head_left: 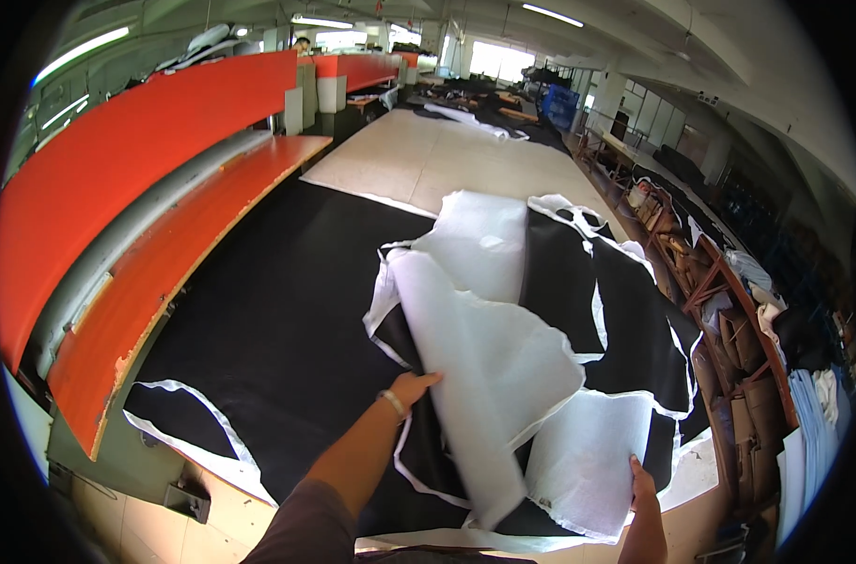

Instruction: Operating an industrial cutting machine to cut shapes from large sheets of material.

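- Where the long white panel (pixel 456 385) crosses the black sheet (pixel 268 282), its long axis runs from the far left down to the near right, ending close to the table's near edge.
- Of the two hands, the left hand (pixel 409 388) is the nearer to it, set against its left edge about midway along; its fingertips meet that edge, but I cannot tell whether they pinch it or merely press.
- The right hand (pixel 643 485) grasps the right edge of the lower white panel (pixel 588 451), thumb showing on the front. It sits closer to the table's near edge than the left one.
- Between the hands lies the lower half of the long panel, with the lower panel to its right.
- Beyond both, the upper white panel (pixel 484 244) lies on the black material.
- Narrow white strips (pixel 598 315) trail over the black on the right, and another loop (pixel 216 414) curls at the near left corner; those beside the panels are the likeliest to snag.
- Around the worktable stand an orange shelf (pixel 183 258) under a red panel (pixel 146 141) on the left, and a rack (pixel 714 268) of brown pieces (pixel 761 423) on the right.
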`<state>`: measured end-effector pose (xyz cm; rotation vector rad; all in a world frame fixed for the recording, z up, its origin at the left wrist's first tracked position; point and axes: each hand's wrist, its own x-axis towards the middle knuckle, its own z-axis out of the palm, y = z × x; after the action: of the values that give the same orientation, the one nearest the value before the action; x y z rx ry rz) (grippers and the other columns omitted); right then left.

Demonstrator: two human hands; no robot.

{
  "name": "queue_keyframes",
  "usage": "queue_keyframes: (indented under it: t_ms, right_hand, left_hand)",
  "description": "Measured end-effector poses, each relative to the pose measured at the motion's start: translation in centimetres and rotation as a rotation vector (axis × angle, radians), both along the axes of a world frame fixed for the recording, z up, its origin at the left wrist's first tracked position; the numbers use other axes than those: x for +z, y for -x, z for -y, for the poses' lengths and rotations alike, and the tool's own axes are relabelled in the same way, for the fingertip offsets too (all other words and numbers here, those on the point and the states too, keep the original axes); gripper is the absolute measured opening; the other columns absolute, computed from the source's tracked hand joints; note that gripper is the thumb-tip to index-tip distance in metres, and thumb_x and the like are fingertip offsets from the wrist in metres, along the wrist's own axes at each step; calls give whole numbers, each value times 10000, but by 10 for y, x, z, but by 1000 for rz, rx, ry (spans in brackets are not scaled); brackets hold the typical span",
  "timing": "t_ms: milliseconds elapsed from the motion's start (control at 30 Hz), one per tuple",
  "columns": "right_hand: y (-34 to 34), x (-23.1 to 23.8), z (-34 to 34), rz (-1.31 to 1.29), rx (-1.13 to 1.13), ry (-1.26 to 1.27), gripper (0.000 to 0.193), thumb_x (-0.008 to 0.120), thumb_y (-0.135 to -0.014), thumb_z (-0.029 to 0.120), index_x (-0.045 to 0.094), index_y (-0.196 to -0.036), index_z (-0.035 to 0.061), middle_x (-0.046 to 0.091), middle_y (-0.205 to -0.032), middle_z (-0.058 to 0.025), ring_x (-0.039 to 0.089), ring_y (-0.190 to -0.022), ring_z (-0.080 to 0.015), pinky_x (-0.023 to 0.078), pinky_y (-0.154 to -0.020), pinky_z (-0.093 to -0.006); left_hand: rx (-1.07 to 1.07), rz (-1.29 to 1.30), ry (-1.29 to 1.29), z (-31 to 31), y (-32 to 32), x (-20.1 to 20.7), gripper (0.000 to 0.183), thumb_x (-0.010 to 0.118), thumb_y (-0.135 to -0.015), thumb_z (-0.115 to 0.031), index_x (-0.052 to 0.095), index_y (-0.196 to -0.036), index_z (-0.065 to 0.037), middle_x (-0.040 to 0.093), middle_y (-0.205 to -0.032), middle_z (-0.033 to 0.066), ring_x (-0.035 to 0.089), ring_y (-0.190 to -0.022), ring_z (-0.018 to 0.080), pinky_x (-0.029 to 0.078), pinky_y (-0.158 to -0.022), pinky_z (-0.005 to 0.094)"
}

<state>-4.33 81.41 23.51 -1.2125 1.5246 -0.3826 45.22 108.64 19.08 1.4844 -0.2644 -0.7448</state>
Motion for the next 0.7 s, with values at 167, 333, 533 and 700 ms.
queue_keyframes:
  t_ms: [167, 333, 533, 700]
  right_hand:
    - [-7, 3, 5, -48, -11, -74, 680, 693, -820, 422, 474, -1295, -13, 554, -1265, -165, 535, -1135, -345, 401, -978, -531]
    - [20, -11, 22, -106, -25, 45, 684, 733, -796, 354, 461, -1297, -24, 556, -1253, -174, 542, -1116, -353, 419, -947, -533]
    - [9, 8, 8, -46, -27, -99, 675, 706, -816, 342, 428, -1335, 12, 532, -1287, -187, 524, -1148, -370, 394, -971, -563]
    - [10, -5, 22, -52, -37, -195, 660, 690, -825, 348, 428, -1344, 36, 520, -1313, -171, 489, -1199, -370, 373, -991, -562]
  left_hand:
    - [-32, 292, -235, 52, 12, 55, 520, 676, -822, -371, 603, -1076, 76, 667, -954, 218, 649, -899, 295, 488, -789, 375]
    - [361, 302, -229, 31, 26, 8, 619, 707, -752, -357, 539, -1182, 55, 610, -1149, 239, 608, -1029, 363, 471, -888, 400]
    - [175, -536, 37, 29, 10, 37, 339, 619, -770, -154, 616, -1027, 67, 651, -1021, 175, 640, -851, 292, 517, -740, 406]
    - [-202, -589, 61, 23, 13, 44, 454, 683, -813, -294, 620, -1093, 57, 655, -1072, 157, 625, -972, 259, 457, -910, 357]
